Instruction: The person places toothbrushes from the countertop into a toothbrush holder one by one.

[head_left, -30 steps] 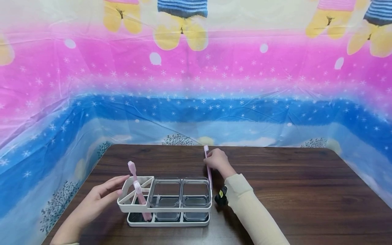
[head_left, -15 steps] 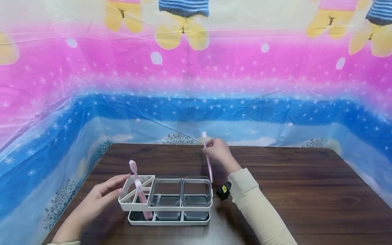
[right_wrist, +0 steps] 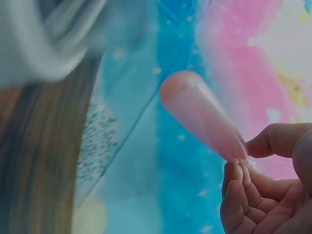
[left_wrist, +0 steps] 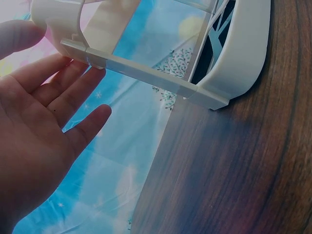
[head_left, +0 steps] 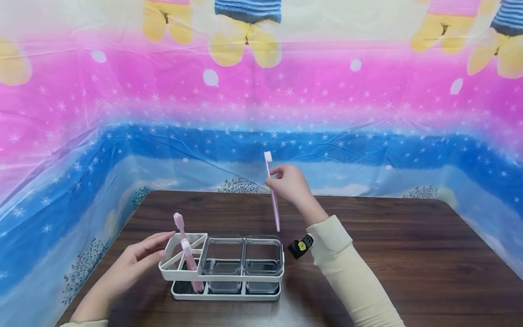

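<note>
A pink toothbrush (head_left: 275,211) is pinched between the thumb and fingers of my right hand (head_left: 291,184), head up and slightly tilted. It hangs above the table behind the holder; in the right wrist view its handle (right_wrist: 202,114) points toward the camera. Below stands a white two-tier toothbrush holder (head_left: 241,280). My left hand (head_left: 132,260) is at its left end, fingers extended, fingertips (left_wrist: 97,73) right at the upper rim and post. Two more pink toothbrushes (head_left: 189,259) lean in the divided left section. Two clear square cups (head_left: 224,268) fill the other bays.
The brown wooden table (head_left: 367,254) spreads right and behind the holder. A patterned pink and blue cloth (head_left: 367,113) hangs round its far and left sides. A black device (head_left: 301,246) sits at my right wrist.
My right hand has lifted the toothbrush up from beside the holder's right end, and its lower tip now shows above the rim. The left hand and holder stay nearly the same.
</note>
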Available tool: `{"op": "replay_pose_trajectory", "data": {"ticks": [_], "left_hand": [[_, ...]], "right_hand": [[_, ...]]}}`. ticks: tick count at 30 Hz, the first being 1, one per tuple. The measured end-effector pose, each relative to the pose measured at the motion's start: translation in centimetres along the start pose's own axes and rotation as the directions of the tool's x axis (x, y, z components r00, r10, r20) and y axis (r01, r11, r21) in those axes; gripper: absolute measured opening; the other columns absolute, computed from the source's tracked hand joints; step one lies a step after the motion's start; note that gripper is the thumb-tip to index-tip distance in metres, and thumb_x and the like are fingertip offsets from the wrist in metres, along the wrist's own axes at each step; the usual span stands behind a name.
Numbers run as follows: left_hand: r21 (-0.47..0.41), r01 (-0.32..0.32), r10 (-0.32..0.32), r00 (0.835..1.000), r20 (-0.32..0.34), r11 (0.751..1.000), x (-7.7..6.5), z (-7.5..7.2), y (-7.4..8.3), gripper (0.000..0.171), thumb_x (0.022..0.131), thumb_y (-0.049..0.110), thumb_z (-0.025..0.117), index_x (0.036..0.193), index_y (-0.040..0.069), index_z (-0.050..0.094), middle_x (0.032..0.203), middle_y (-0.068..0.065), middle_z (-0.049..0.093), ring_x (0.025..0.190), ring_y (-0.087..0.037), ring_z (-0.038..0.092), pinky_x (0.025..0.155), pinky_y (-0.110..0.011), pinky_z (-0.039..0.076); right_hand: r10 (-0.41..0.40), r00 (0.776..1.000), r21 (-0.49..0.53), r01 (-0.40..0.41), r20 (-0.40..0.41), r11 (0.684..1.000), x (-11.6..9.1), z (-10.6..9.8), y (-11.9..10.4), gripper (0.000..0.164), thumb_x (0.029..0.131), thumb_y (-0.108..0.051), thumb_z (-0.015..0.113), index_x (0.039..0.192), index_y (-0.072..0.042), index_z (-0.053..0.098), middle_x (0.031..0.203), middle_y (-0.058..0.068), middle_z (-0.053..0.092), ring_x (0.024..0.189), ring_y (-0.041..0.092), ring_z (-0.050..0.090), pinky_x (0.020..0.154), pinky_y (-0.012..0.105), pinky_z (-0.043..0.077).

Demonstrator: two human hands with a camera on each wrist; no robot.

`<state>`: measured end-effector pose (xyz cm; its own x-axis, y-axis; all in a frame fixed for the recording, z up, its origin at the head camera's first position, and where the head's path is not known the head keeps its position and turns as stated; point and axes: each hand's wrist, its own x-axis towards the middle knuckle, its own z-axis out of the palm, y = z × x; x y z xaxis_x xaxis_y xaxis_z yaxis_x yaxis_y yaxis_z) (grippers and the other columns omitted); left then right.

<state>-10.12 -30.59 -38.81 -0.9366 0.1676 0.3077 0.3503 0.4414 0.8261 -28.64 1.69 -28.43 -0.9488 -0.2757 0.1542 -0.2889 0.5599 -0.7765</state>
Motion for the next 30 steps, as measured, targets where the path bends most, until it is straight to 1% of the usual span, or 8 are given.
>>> {"op": "replay_pose_trajectory", "data": {"ticks": [5, 11, 14, 17, 19, 22, 25, 30], "left_hand": [[0.007, -0.009, 0.009, 1.000, -0.006, 1.000, 0.0, 0.0, 0.0, 0.041, 0.097, 0.004, 0.052, 0.138, 0.007, 0.053, 0.134, 0.017, 0.048, 0.116, 0.014, 0.043, 0.083, -0.017, 0.047], [0.017, -0.009, 0.009, 1.000, -0.006, 1.000, 0.0, 0.0, 0.1, 0.040, 0.097, 0.003, 0.052, 0.138, 0.003, 0.052, 0.132, 0.026, 0.045, 0.115, 0.015, 0.042, 0.082, -0.017, 0.047], [0.022, -0.005, 0.005, 1.000, -0.001, 1.000, 0.0, 0.0, 0.2, 0.040, 0.098, 0.004, 0.052, 0.138, -0.001, 0.051, 0.130, 0.031, 0.043, 0.115, 0.015, 0.043, 0.082, -0.017, 0.047], [0.022, -0.001, 0.001, 1.000, 0.007, 1.000, 0.0, 0.0, 0.3, 0.040, 0.098, 0.004, 0.051, 0.137, -0.004, 0.049, 0.128, 0.035, 0.042, 0.114, 0.015, 0.043, 0.081, -0.018, 0.047], [0.019, 0.001, -0.001, 1.000, 0.009, 1.000, 0.0, 0.0, 0.3, 0.040, 0.098, 0.004, 0.051, 0.137, -0.005, 0.049, 0.127, 0.035, 0.043, 0.114, 0.015, 0.043, 0.081, -0.018, 0.048], [0.018, 0.002, -0.002, 1.000, 0.007, 1.000, 0.0, 0.0, 0.3, 0.040, 0.098, 0.004, 0.051, 0.137, -0.003, 0.050, 0.128, 0.033, 0.043, 0.114, 0.015, 0.043, 0.081, -0.018, 0.048], [0.026, 0.004, -0.004, 1.000, 0.000, 1.000, -0.1, 0.0, 0.2, 0.040, 0.098, 0.005, 0.052, 0.138, 0.002, 0.052, 0.131, 0.028, 0.044, 0.115, 0.015, 0.042, 0.082, -0.018, 0.047], [0.026, -0.007, 0.007, 1.000, 0.000, 1.000, -0.1, 0.0, 0.2, 0.040, 0.098, 0.004, 0.052, 0.137, -0.001, 0.051, 0.130, 0.031, 0.044, 0.115, 0.015, 0.042, 0.082, -0.018, 0.047]], "right_hand": [[-0.063, 0.998, 0.013, 0.063, -0.011, 0.998, -1.0, -0.3, -2.3, 0.027, 0.084, -0.014, 0.064, 0.109, -0.002, 0.066, 0.085, 0.008, 0.068, 0.067, 0.018, 0.062, 0.056, 0.026, 0.049], [-0.120, 0.992, 0.027, 0.121, -0.037, 0.992, -1.9, -0.3, -4.7, 0.024, 0.085, -0.015, 0.065, 0.106, -0.003, 0.066, 0.083, 0.006, 0.067, 0.067, 0.017, 0.062, 0.057, 0.026, 0.049], [-0.137, 0.989, 0.038, 0.138, -0.047, 0.990, -2.4, -0.3, -5.6, 0.023, 0.085, -0.016, 0.065, 0.105, -0.005, 0.066, 0.084, 0.005, 0.066, 0.068, 0.017, 0.060, 0.058, 0.027, 0.048], [-0.144, 0.988, 0.061, 0.147, -0.049, 0.987, -2.8, -0.1, -6.3, 0.020, 0.085, -0.015, 0.064, 0.103, -0.006, 0.066, 0.083, 0.005, 0.066, 0.067, 0.017, 0.061, 0.057, 0.027, 0.048], [-0.150, 0.987, 0.076, 0.153, -0.052, 0.985, -3.0, 0.0, -6.7, 0.018, 0.085, -0.015, 0.063, 0.101, -0.007, 0.065, 0.083, 0.005, 0.066, 0.067, 0.017, 0.060, 0.057, 0.027, 0.048], [-0.161, 0.986, 0.101, 0.165, -0.047, 0.981, -3.4, 0.2, -7.1, 0.016, 0.086, -0.015, 0.063, 0.100, -0.007, 0.064, 0.083, 0.004, 0.067, 0.067, 0.016, 0.061, 0.058, 0.027, 0.050], [-0.180, 0.983, 0.133, 0.183, -0.033, 0.974, -3.8, 0.5, -7.6, 0.016, 0.086, -0.014, 0.063, 0.100, -0.006, 0.064, 0.084, 0.004, 0.067, 0.070, 0.017, 0.060, 0.060, 0.027, 0.050], [-0.231, 0.973, 0.186, 0.229, -0.010, 0.955, -4.7, 1.1, -8.3, 0.013, 0.086, -0.013, 0.064, 0.098, -0.006, 0.064, 0.082, 0.003, 0.067, 0.074, 0.018, 0.059, 0.061, 0.027, 0.050]]}}
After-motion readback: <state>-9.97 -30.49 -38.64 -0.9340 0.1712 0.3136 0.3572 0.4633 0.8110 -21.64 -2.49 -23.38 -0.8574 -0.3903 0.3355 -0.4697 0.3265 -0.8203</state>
